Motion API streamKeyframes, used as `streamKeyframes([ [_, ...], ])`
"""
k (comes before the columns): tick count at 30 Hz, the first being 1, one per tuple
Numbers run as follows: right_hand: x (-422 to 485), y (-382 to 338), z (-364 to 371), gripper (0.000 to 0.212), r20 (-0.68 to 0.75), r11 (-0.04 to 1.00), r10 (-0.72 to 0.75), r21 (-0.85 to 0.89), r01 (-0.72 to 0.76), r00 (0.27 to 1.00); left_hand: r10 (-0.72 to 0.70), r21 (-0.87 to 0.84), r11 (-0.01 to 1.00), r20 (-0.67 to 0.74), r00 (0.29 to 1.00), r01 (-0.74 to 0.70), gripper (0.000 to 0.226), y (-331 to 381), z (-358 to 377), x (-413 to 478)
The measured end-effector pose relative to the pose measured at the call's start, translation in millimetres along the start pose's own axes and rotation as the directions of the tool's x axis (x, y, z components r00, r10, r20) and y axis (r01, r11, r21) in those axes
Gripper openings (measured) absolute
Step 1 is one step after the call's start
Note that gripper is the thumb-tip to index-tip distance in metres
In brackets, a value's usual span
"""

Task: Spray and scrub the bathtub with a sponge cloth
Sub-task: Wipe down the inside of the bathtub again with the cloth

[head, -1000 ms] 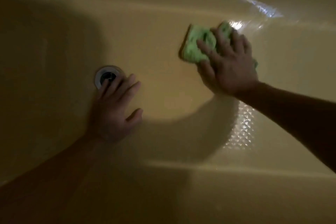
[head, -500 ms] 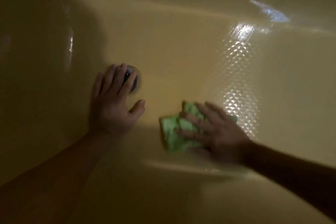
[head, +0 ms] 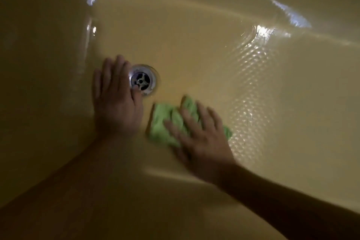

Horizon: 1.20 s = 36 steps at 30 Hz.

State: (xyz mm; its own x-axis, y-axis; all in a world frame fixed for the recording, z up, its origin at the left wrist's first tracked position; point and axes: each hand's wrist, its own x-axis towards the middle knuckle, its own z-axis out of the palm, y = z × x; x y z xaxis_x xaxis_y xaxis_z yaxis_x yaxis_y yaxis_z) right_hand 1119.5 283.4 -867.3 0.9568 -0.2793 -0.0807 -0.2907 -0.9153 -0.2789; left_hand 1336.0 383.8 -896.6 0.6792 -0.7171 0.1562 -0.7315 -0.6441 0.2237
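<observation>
Centre frame: my right hand [head: 204, 146], fingers spread, presses the green sponge cloth [head: 161, 124]; my left hand [head: 116, 103] lies flat beside the drain [head: 145, 79].

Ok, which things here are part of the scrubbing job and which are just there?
In use: crumpled green sponge cloth, under the flat right hand; glossy yellow bathtub; left hand, flat on the tub floor.
Just there: round metal drain by the left hand.

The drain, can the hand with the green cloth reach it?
Probably yes: the right hand and cloth lie just below the drain, bare tub between. Only the left hand overlaps its rim.
</observation>
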Motion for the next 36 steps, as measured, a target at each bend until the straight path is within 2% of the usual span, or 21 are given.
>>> streamKeyframes([
  [1,-17,-2,-1,0.056,0.067,0.991,-0.132,0.015,0.132,0.989,-0.037,0.017,0.999,-0.013,0.999,0.037,0.052,0,2,0],
  [3,-17,28,-6,0.056,0.149,0.92,-0.387,-0.004,0.392,0.91,-0.057,0.01,0.998,0.034,0.998,0.057,0.053,1,3,2],
  [4,-3,50,-5,0.056,0.125,0.898,-0.427,-0.063,0.436,0.896,-0.054,-0.003,0.999,0.065,0.996,0.054,0.054,0,3,4],
  [5,19,71,-6,0.055,0.063,0.916,-0.372,-0.136,0.377,0.926,-0.056,-0.025,0.998,0.086,0.995,0.059,0.055,0,4,5],
  [7,72,100,-14,0.056,-0.089,0.981,-0.081,-0.184,0.064,0.993,-0.108,-0.091,0.989,0.062,0.992,0.113,0.052,4,2,6],
  [8,99,102,-19,0.057,-0.144,0.982,0.064,-0.168,-0.088,0.987,-0.176,-0.161,0.971,0.023,0.984,0.178,0.05,5,-2,8],
  [10,145,99,-22,0.06,-0.208,0.939,0.293,-0.119,-0.321,0.933,-0.357,-0.365,0.875,-0.045,0.933,0.317,0.052,15,-13,26],
  [11,173,79,-21,0.062,-0.239,0.902,0.402,-0.06,-0.427,0.884,-0.405,-0.428,0.838,-0.073,0.911,0.338,0.054,6,-27,45],
  [13,214,24,-19,0.067,-0.22,0.828,0.554,0.046,-0.559,0.803,-0.414,-0.444,0.843,-0.178,0.892,0.303,0.055,-11,-45,82],
  [14,227,-10,-13,0.066,-0.185,0.827,0.561,0.08,-0.557,0.807,-0.391,-0.418,0.866,-0.226,0.892,0.274,0.055,-23,-54,101],
  [15,230,-42,-4,0.064,-0.144,0.859,0.512,0.102,-0.502,0.847,-0.361,-0.391,0.885,-0.235,0.902,0.253,0.057,-33,-61,117],
  [17,217,-96,12,0.06,-0.075,0.945,0.301,0.159,-0.287,0.951,-0.241,-0.253,0.948,-0.168,0.956,0.195,0.061,-44,-69,131],
  [20,159,-136,31,0.056,-0.025,0.977,0.078,0.203,-0.071,0.997,0.038,-0.004,0.999,-0.016,0.999,-0.038,0.057,-69,-69,115],
  [22,108,-136,28,0.056,0.081,0.974,-0.14,0.19,0.123,0.987,0.179,0.02,0.983,0.059,0.982,-0.181,0.053,-82,-69,93],
  [24,69,-108,21,0.056,0.144,0.927,-0.365,0.153,0.343,0.92,0.246,0.001,0.969,0.093,0.965,-0.247,0.049,-80,-64,61],
  [25,60,-83,19,0.054,0.144,0.897,-0.44,0.114,0.427,0.887,0.245,-0.003,0.969,0.084,0.966,-0.246,0.048,-76,-58,45],
  [27,64,-27,15,0.053,0.154,0.884,-0.465,0.035,0.465,0.872,0.226,0.021,0.973,0.071,0.972,-0.228,0.047,-65,-45,20],
  [30,101,57,0,0.056,0.082,0.938,-0.312,-0.13,0.32,0.947,0.18,0.032,0.982,0.099,0.979,-0.184,0.05,-54,-30,7],
  [33,126,103,-23,0.057,-0.089,0.982,-0.02,-0.191,0.003,0.996,0.145,0.055,0.987,0.129,0.981,-0.153,0.058,-41,-22,3],
  [35,118,92,-23,0.059,-0.184,0.948,0.269,-0.119,-0.293,0.945,0.165,0.052,0.983,0.167,0.972,-0.176,0.065,-32,-18,-1],
  [36,103,79,-19,0.06,-0.198,0.919,0.369,-0.067,-0.388,0.908,0.173,0.047,0.982,0.193,0.966,-0.186,0.068,-28,-17,-3],
])
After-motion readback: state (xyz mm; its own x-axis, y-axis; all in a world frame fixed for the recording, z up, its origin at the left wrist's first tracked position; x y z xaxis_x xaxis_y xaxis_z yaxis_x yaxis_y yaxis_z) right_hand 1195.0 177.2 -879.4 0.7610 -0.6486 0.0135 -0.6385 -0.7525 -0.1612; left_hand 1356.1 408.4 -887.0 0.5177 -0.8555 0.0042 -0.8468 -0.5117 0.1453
